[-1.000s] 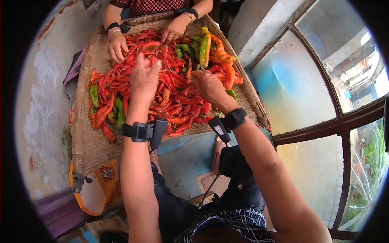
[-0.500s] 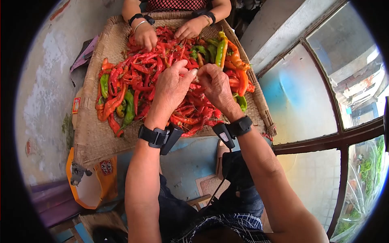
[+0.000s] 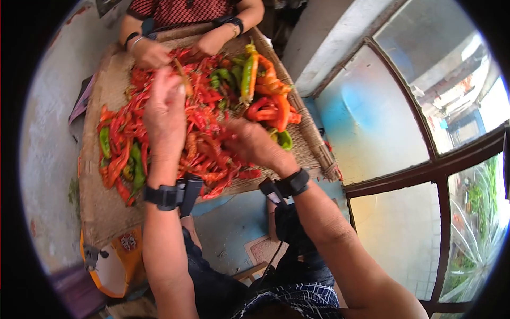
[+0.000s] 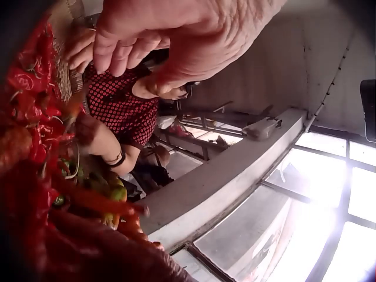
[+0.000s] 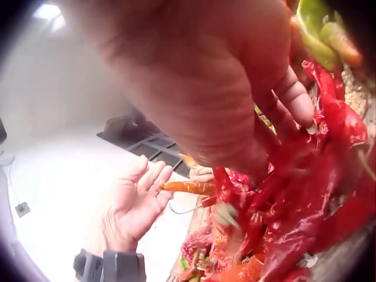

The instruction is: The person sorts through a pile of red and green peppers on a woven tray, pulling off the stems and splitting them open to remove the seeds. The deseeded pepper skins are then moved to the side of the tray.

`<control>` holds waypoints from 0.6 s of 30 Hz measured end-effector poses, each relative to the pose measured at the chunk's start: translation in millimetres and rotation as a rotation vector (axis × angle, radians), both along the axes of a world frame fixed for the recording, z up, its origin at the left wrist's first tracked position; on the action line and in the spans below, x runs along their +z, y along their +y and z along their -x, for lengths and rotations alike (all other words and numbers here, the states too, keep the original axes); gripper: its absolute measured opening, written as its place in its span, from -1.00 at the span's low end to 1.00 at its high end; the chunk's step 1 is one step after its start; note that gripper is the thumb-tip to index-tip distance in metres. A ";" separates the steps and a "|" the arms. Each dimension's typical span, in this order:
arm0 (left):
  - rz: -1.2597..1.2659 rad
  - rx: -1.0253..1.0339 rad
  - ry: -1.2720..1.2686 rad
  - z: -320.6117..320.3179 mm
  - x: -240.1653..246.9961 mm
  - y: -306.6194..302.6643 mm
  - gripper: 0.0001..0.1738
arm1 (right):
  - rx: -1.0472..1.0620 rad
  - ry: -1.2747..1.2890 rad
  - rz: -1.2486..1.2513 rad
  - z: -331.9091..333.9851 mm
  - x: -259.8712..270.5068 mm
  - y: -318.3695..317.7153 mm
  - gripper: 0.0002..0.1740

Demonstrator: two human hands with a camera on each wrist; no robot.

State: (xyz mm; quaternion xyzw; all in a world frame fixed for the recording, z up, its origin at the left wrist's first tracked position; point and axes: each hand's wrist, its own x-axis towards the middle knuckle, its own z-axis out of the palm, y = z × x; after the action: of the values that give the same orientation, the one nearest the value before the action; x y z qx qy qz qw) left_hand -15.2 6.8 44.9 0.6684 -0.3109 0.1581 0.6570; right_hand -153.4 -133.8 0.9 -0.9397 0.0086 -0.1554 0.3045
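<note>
A heap of red chillies [image 3: 210, 125] lies on a woven tray [image 3: 101, 212], with long green and orange peppers [image 3: 249, 74] at its far right. My left hand [image 3: 164, 106] is raised above the heap with its fingers [image 5: 141, 194] spread and nearly straight. A small orange chilli [image 5: 188, 188] sits just off its fingertips; whether it touches them I cannot tell. My right hand [image 3: 247, 141] is down in the heap, and its fingers [image 5: 294, 100] curl round red chillies [image 5: 305, 170].
Another person sits across the tray, with both hands [image 3: 149, 53] [image 3: 210, 45] in the chillies. A window frame [image 3: 425, 170] and wall ledge close the right side. A yellow container [image 3: 111, 266] stands below the tray's near left corner. My knees are under the near edge.
Half a second ago my hands met over the heap's middle. Since then the left has lifted away to the far left, and the right has dropped into the chillies.
</note>
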 end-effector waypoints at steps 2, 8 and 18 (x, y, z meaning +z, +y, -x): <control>-0.188 0.046 0.186 0.3 9.1 4.0 -0.43 | 0.041 0.056 0.009 1.6 4.4 9.7 -0.57; -0.486 -0.354 0.214 27.7 -3.9 6.1 -0.59 | -0.033 0.186 0.048 1.2 14.4 8.1 -0.71; -0.610 -0.432 0.153 46.8 -2.7 5.4 -0.69 | -0.011 -0.337 -0.263 5.4 37.6 4.5 -0.86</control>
State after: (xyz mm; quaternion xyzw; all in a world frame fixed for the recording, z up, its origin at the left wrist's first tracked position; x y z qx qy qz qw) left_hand -62.0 12.2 42.2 0.7620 -0.4276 -0.1342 0.4674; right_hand -158.9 -129.3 38.4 -0.8526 -0.0170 -0.3094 0.4208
